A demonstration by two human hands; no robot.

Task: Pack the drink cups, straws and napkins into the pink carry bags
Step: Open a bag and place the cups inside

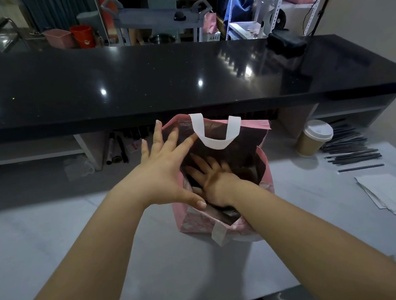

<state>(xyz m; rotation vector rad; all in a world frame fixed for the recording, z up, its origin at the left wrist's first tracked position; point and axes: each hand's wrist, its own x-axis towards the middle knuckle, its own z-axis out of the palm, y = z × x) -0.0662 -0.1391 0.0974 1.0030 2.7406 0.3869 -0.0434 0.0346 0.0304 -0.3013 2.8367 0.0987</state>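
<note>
A pink carry bag (266, 164) with white handles stands open on the grey table, just under the black counter. My left hand (166, 163) presses with spread fingers against the bag's left rim, thumb hooked over the near edge. My right hand (209, 173) reaches down inside the bag, fingers spread flat against its dark lining. A brown paper drink cup (310, 140) with a white lid stands to the right. Black straws (350, 149) lie in a pile beside it. White napkins (391, 192) are stacked near the right edge.
A glossy black counter (159, 80) runs across above the table (78, 232). A black device (285, 41) sits on its right end. Under the counter are shelves with pens and clear wrapping (80, 165). Buckets, a cart and racks stand beyond.
</note>
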